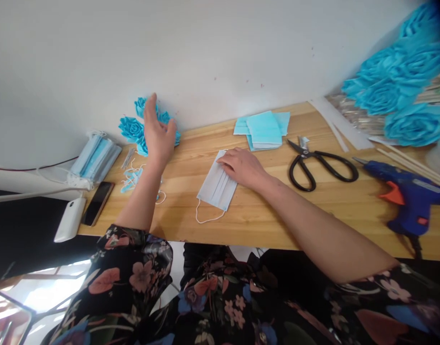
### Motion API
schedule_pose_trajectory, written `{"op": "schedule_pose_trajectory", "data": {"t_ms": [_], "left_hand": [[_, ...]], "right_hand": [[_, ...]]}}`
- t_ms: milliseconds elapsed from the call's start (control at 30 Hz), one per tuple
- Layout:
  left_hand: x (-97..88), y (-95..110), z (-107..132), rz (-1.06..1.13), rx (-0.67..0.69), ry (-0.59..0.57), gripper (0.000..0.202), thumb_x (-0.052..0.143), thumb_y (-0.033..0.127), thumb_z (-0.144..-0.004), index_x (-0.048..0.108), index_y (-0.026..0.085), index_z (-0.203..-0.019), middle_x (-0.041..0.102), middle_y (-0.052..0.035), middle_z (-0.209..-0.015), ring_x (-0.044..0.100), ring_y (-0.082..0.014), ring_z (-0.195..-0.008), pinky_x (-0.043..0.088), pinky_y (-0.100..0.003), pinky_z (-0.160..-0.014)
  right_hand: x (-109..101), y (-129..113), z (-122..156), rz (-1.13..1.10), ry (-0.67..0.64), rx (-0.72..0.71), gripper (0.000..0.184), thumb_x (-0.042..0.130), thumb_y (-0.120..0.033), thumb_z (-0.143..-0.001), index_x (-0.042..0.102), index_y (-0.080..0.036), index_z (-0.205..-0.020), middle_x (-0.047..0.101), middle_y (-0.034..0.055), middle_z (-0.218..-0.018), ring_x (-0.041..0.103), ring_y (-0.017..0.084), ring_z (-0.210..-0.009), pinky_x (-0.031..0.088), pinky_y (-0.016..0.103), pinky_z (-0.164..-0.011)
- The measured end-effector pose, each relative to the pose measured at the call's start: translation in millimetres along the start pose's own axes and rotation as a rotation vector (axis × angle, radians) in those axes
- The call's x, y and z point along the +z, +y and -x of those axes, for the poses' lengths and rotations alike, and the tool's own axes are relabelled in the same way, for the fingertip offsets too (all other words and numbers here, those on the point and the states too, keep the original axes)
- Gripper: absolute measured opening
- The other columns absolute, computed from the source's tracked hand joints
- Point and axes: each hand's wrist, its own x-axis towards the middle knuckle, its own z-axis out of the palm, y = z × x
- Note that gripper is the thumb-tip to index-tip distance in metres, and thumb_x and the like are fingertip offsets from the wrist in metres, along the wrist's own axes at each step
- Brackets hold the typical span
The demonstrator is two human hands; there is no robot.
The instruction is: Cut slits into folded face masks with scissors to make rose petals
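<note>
A pale face mask [214, 189] lies on the wooden table with its ear loop towards me. My right hand [243, 166] rests palm down on its upper right part, fingers bent together and touching it; part of the mask is hidden beneath. My left hand [159, 134] is raised in front of a cluster of blue paper-like roses [131, 128] by the wall. Its fingers point up, the thumb stands apart, and nothing shows in it. Below that wrist lie blue scraps with white elastic cords [131, 179].
Folded blue mask sheets [265, 129] lie towards the wall. Black-handled scissors [304, 155] and a blue glue gun [402, 187] are on the right, beneath large blue flowers [381, 96]. A mask stack [95, 158], a dark phone [98, 203] and a white device [71, 219] sit left.
</note>
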Motion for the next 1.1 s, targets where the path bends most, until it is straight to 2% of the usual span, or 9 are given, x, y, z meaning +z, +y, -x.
{"op": "schedule_pose_trajectory", "data": {"t_ms": [100,200,333,500,600,700,833,1000,1100], "left_hand": [[-19.4,24.6,25.1,0.075,-0.043,0.017,0.056,0.057,0.029,-0.098,0.045,0.025,-0.152,0.054,-0.0099,-0.156,0.069,-0.0184,-0.1,0.06,-0.036,-0.089],[-24.8,47.4,71.2,0.155,0.046,-0.257,0.036,0.055,0.027,-0.097,0.067,0.019,-0.13,0.074,-0.0105,-0.127,0.071,-0.0166,-0.088,0.06,-0.034,-0.085],[-25.9,60.2,130.8,0.2,0.201,-0.497,0.027,0.057,0.027,-0.099,0.074,0.019,-0.118,0.078,-0.0117,-0.117,0.073,-0.0242,-0.108,0.058,-0.044,-0.098],[-26.8,59.3,169.8,0.146,0.346,-0.558,0.026,0.057,0.026,-0.1,0.075,0.017,-0.117,0.071,-0.0174,-0.135,0.066,-0.0324,-0.128,0.054,-0.056,-0.107],[-24.6,60.7,181.4,0.112,0.36,-0.555,0.028,0.057,0.027,-0.1,0.073,0.017,-0.121,0.066,-0.0199,-0.143,0.061,-0.0356,-0.135,0.051,-0.06,-0.11],[-22.3,60.6,185.5,0.121,0.339,-0.565,0.031,0.058,0.029,-0.099,0.073,0.017,-0.124,0.063,-0.0208,-0.146,0.058,-0.0373,-0.138,0.048,-0.062,-0.113],[-15.6,52.8,168.1,0.288,0.197,-0.527,0.047,0.064,0.035,-0.097,0.063,0.019,-0.141,0.057,-0.0198,-0.154,0.055,-0.0355,-0.143,0.045,-0.059,-0.118],[4.2,46.0,117.8,0.675,-0.236,-0.411,0.089,0.08,0.035,-0.081,0.039,0.022,-0.159,0.044,-0.0215,-0.163,0.06,-0.0359,-0.135,0.055,-0.052,-0.104],[15.4,49.5,94.0,1.025,-0.381,-0.459,0.087,0.086,0.035,-0.073,0.05,0.019,-0.151,0.058,-0.0189,-0.152,0.065,-0.033,-0.126,0.057,-0.045,-0.099]], "right_hand": [[-1.1,-1.8,0.5,0.0,-0.022,0.007,0.036,0.05,-0.017,-0.1,0.077,-0.016,-0.124,0.075,0.0134,-0.121,0.064,0.031,-0.109,0.046,0.044,-0.097],[-0.3,-3.9,1.4,-0.005,-0.025,-0.001,0.037,0.049,-0.016,-0.1,0.077,-0.016,-0.124,0.076,0.0133,-0.121,0.064,0.031,-0.111,0.046,0.043,-0.099],[-2.7,-4.8,3.6,-0.047,0.036,-0.027,0.038,0.045,-0.018,-0.102,0.076,-0.019,-0.125,0.076,0.012,-0.12,0.065,0.029,-0.112,0.047,0.042,-0.099],[-14.8,2.0,4.9,-0.015,0.191,0.136,0.038,0.042,-0.018,-0.103,0.073,-0.019,-0.126,0.076,0.0124,-0.123,0.064,0.031,-0.117,0.049,0.043,-0.095],[-18.0,4.4,4.8,0.133,0.164,0.289,0.031,0.048,-0.024,-0.102,0.075,-0.018,-0.115,0.077,0.0161,-0.117,0.066,0.034,-0.11,0.052,0.043,-0.084],[-15.5,1.2,4.0,0.237,0.091,0.297,0.025,0.057,-0.034,-0.099,0.075,-0.017,-0.102,0.076,0.0183,-0.109,0.066,0.033,-0.104,0.051,0.04,-0.075],[-13.3,-6.2,-1.9,0.18,0.03,0.224,0.013,0.059,-0.024,-0.094,0.071,-0.02,-0.093,0.076,0.0141,-0.104,0.066,0.029,-0.099,0.047,0.036,-0.073],[-28.5,-17.4,-17.5,-0.271,0.121,0.198,0.008,0.062,-0.027,-0.087,0.062,-0.021,-0.091,0.074,0.0053,-0.091,0.064,0.02,-0.08,0.046,0.032,-0.072],[-42.7,-28.9,-27.8,-0.483,0.204,0.165,0.011,0.06,-0.032,-0.087,0.059,-0.022,-0.092,0.07,0.0025,-0.085,0.06,0.018,-0.075,0.046,0.031,-0.07]]}}
